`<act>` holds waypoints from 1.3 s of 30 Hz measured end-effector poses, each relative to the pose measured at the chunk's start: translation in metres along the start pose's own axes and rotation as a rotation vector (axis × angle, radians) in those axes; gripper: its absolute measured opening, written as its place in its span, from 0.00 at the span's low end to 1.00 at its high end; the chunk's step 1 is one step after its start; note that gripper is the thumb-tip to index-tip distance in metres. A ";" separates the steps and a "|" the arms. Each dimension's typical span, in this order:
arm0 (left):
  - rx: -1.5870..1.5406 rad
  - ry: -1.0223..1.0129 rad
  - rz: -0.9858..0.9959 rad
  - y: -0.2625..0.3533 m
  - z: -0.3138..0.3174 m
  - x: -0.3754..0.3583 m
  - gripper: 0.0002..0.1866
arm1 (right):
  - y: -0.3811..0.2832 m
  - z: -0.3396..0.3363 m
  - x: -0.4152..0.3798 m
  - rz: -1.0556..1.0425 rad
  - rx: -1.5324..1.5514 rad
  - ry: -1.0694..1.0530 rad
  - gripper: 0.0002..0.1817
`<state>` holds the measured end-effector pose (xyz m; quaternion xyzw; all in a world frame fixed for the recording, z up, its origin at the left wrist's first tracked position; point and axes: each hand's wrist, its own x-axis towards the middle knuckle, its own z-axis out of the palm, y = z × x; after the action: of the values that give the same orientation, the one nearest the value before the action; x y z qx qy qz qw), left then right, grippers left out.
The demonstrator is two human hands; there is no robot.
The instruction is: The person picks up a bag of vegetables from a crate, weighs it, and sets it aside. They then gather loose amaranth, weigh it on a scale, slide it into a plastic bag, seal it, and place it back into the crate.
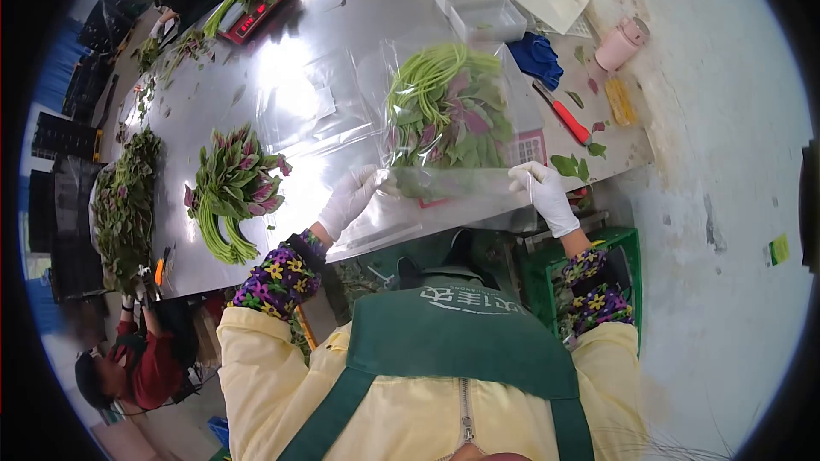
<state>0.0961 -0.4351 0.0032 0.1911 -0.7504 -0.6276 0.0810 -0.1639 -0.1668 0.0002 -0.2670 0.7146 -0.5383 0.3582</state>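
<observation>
A clear plastic bag (444, 179) lies on the metal table with a bunch of leafy greens (453, 111) inside, the green stems curled at the far end and purple-green leaves nearer me. My left hand (352, 199), in a white glove, pinches the near left corner of the bag. The near right corner is pinched by my gloved right hand (544, 195). Partly under the bag is a pink-edged device with keys (527, 148). To the left, flat clear bags (320, 107) rest on the table beside another bunch of greens (235, 188).
A red scale (256, 13) carries greens at the far left. A red-handled knife (568, 119), blue cloth (536, 60), white bins (483, 13) and pink bottle (622, 44) are on the right. People work at the left and far left. A green crate (628, 248) stands below the edge.
</observation>
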 end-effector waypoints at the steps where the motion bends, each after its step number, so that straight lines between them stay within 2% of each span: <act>1: -0.044 0.028 -0.018 0.004 0.001 0.003 0.15 | 0.003 0.002 0.001 -0.027 0.029 0.051 0.15; 6: -0.241 0.141 -0.052 -0.010 0.010 0.012 0.18 | 0.013 0.017 0.012 -0.001 0.109 0.222 0.19; 8: -0.180 0.250 -0.176 -0.012 0.012 0.015 0.19 | 0.012 0.021 0.016 0.047 0.045 0.300 0.20; 9: -0.183 0.250 -0.175 -0.010 0.014 0.018 0.19 | 0.011 0.023 0.017 0.047 0.042 0.301 0.20; 11: -0.258 0.364 -0.335 -0.002 0.020 0.023 0.19 | 0.009 0.025 0.018 0.100 0.048 0.328 0.21; 12: -0.259 0.363 -0.333 0.004 0.025 0.023 0.19 | 0.009 0.025 0.019 0.098 0.046 0.329 0.21; 14: -0.065 0.788 -0.128 0.017 0.039 0.022 0.18 | 0.012 0.023 0.022 0.157 0.113 0.315 0.21; 15: -0.048 0.925 0.034 0.029 0.046 0.019 0.11 | 0.012 0.022 0.023 0.154 0.114 0.318 0.21; 16: 0.219 1.077 0.306 0.042 0.057 0.018 0.09 | 0.012 0.022 0.024 0.154 0.113 0.313 0.20; 17: 0.336 1.079 0.566 0.052 0.067 0.017 0.10 | 0.012 0.022 0.024 0.156 0.114 0.309 0.20; 18: 0.439 0.822 0.726 0.072 0.071 0.017 0.14 | 0.014 0.023 0.025 0.157 0.115 0.313 0.20; 19: 0.749 0.155 0.525 0.116 0.059 0.015 0.21 | 0.017 0.023 0.027 0.161 0.104 0.321 0.20; 20: 0.974 0.192 0.728 0.099 0.080 0.024 0.28 | 0.018 0.023 0.028 0.165 0.090 0.327 0.20; 21: 1.032 0.107 0.708 0.089 0.091 0.037 0.35 | 0.016 0.023 0.027 0.163 0.085 0.324 0.20; 22: 1.031 0.117 0.711 0.077 0.087 0.052 0.35 | 0.011 0.022 0.026 0.188 0.068 0.313 0.20; 24: 1.163 0.192 0.419 0.054 0.077 0.081 0.36 | 0.002 0.020 0.026 0.207 0.049 0.302 0.19; 27: 1.119 0.275 0.399 0.023 0.066 0.095 0.37 | -0.003 0.017 0.022 0.271 0.029 0.259 0.18; 29: 1.096 0.258 0.395 0.018 0.067 0.096 0.37 | -0.005 0.021 0.019 -0.022 -0.494 0.524 0.16; 30: 1.074 0.250 0.386 0.019 0.067 0.096 0.37 | -0.022 0.025 0.018 -0.027 -0.496 0.523 0.16; 32: 1.075 0.223 0.359 0.020 0.067 0.096 0.36 | -0.052 0.036 0.012 -0.593 -1.003 0.740 0.27; 33: 1.066 0.225 0.367 0.018 0.067 0.096 0.36 | -0.055 0.048 0.015 -0.598 -1.002 0.741 0.27; 35: 1.057 0.239 0.387 0.018 0.065 0.095 0.36 | -0.059 0.067 0.024 -0.633 -1.177 0.467 0.35; 36: 1.062 0.247 0.393 0.016 0.063 0.093 0.36 | -0.046 0.067 0.031 -0.643 -1.175 0.474 0.35; 38: 0.968 0.442 0.326 0.013 0.058 0.083 0.35 | -0.009 0.064 0.050 -0.362 -1.212 0.207 0.37; 39: 1.090 0.584 0.279 0.019 0.055 0.071 0.34 | -0.008 0.064 0.050 -0.368 -1.239 0.229 0.37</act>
<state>0.0082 -0.4096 0.0024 0.2687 -0.9270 -0.0608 0.2546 -0.1429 -0.2446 -0.0135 -0.4828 0.8686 -0.1045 -0.0384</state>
